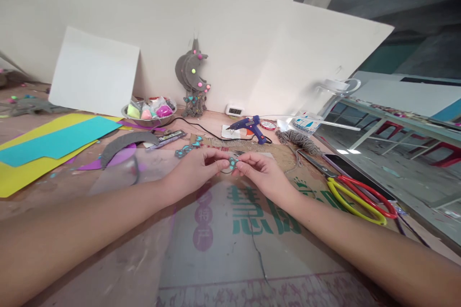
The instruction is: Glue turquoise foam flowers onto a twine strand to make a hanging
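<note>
Over the middle of the work surface, my left hand (197, 172) and my right hand (265, 175) meet at a small grey ornament with turquoise patches (233, 162). Both thumbs and forefingers pinch it from either side. A thin grey cord curves by the left fingertips. Just beyond my left hand lie several similar grey and turquoise ornaments (189, 147). Under my forearms is a printed cardboard sheet (216, 259) with plastic film over it, and a loose grey strand (257, 249) lies there.
Past my hands are a blue glue gun (252, 128), a grey yarn bundle (300, 141) and a clear jug (326, 100). Red-and-yellow scissors (360, 196) and a phone (356, 175) lie right. Turquoise foam sheet (61, 141), bowl (149, 120) and grey moon ornament (190, 74) stand left and behind.
</note>
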